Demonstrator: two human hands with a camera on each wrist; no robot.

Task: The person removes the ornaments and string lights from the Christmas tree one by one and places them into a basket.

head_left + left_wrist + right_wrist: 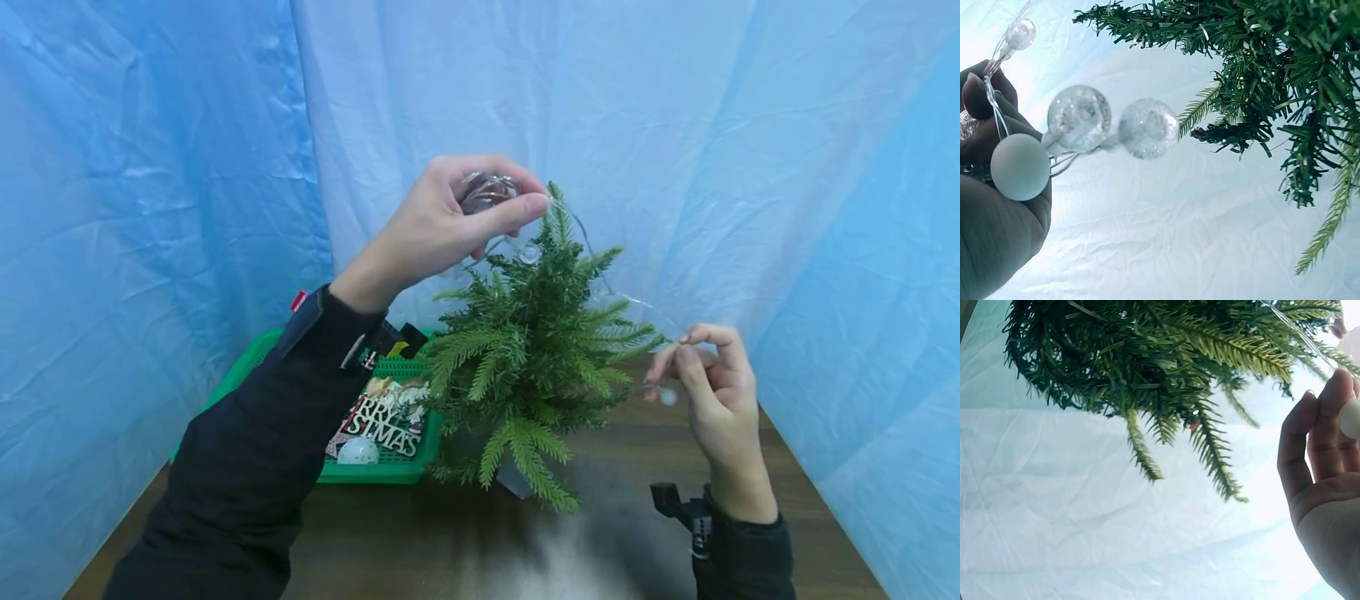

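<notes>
A small artificial Christmas tree (pixel 532 350) stands upright in the middle of the head view. Beside its tip, my left hand (pixel 435 225) holds a bundled coil of string lights (pixel 489 193). In the left wrist view, clear bubbly bulbs (pixel 1149 129) and a white bulb (pixel 1020 167) dangle from that hand. The light wire runs from there behind the treetop and down its right side. To the right of the branches, my right hand (pixel 716 400) pinches the wire between thumb and finger. A white bulb (pixel 667 397) hangs by its fingers.
Left of the tree, a green basket (pixel 375 472) holds a "Merry Christmas" sign (pixel 386 425), a white speckled ornament (pixel 358 451) and other decorations, partly hidden by my left arm. Blue-white curtains (pixel 675 125) enclose the dark wooden table (pixel 420 542).
</notes>
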